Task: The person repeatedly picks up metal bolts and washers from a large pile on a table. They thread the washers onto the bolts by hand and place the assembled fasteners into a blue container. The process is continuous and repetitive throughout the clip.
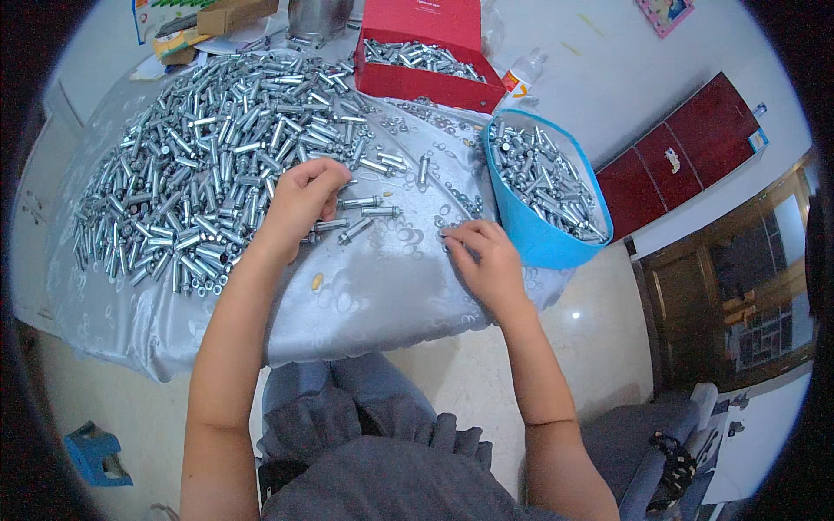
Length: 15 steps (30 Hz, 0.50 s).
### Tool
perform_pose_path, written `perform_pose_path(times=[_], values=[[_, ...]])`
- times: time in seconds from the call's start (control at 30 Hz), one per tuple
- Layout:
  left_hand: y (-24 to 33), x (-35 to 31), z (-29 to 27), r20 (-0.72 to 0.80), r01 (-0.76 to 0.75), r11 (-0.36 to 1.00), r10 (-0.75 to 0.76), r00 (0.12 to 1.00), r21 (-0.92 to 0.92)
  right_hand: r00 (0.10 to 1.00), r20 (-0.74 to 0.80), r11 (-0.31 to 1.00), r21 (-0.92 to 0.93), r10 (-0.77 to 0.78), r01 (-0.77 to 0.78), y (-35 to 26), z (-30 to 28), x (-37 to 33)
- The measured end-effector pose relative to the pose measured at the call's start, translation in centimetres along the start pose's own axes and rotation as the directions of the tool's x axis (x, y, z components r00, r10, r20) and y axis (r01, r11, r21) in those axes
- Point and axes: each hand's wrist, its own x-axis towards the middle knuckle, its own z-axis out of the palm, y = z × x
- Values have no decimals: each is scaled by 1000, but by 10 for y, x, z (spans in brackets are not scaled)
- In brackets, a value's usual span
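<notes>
My left hand point(304, 204) is closed at the right edge of a large heap of silver sleeve anchor bolts point(234, 143). Its curled fingers hide what they hold, if anything. Just right of it, a few loose bolts point(369, 213) lie on the silver tablecloth. My right hand point(488, 265) is lowered to the cloth, thumb and forefinger pinched together beside small metal nuts point(440, 222). Whatever sits between those fingertips is too small to make out. More nuts point(463, 201) lie in a short row beyond that hand.
A blue fabric bin point(543, 230) full of bolts stands at the table's right edge. Behind are an open red box point(426, 87) of bolts, a plastic bottle point(524, 71) and a metal bucket point(320, 17). Cardboard point(234, 16) lies at the far left. A blue stool point(97, 453) stands on the floor.
</notes>
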Motion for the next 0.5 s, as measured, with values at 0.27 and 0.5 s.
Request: perform_pose_path(times=[0.27, 0.5], values=[[-6, -1, 0, 45, -39, 996, 36, 998, 74, 969, 208, 976, -144, -133, 165, 9, -9, 18], [-4, -4, 3, 47, -49, 995, 45, 998, 86, 931, 309, 946, -193, -194, 261, 8, -17, 25]])
